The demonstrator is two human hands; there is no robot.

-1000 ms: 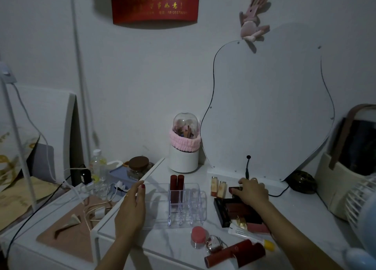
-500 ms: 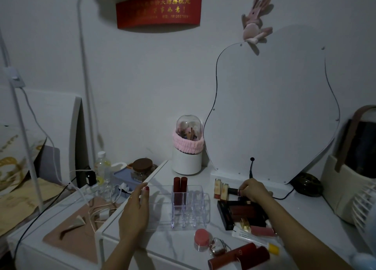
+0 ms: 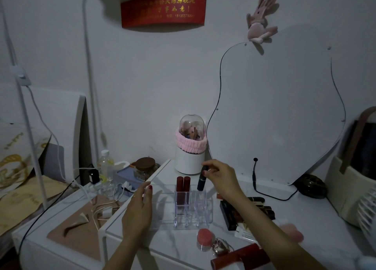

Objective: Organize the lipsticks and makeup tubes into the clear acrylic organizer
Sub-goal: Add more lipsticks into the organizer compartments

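Observation:
The clear acrylic organizer [image 3: 193, 210] stands on the white table, with two dark red lipsticks [image 3: 183, 185] upright in its back left slots. My right hand [image 3: 221, 178] pinches the top of a dark lipstick [image 3: 201, 181] and holds it upright just over a back slot to the right of the red pair. My left hand [image 3: 140, 208] rests flat against the organizer's left side. More lipsticks and a dark palette [image 3: 246, 210] lie to the right, partly hidden by my right arm. Two dark red tubes [image 3: 240, 257] lie at the front.
A white brush holder [image 3: 190, 157] with a pink band stands behind the organizer. A large mirror [image 3: 280, 111] leans on the wall. A pink-capped jar [image 3: 204, 239] sits in front. A fan [image 3: 366, 210] and bag are at the right; cables and bottles lie left.
My right hand picked a dark lipstick up from the pile by the mirror and carried it left, over the organizer. My left hand stayed on the organizer's side.

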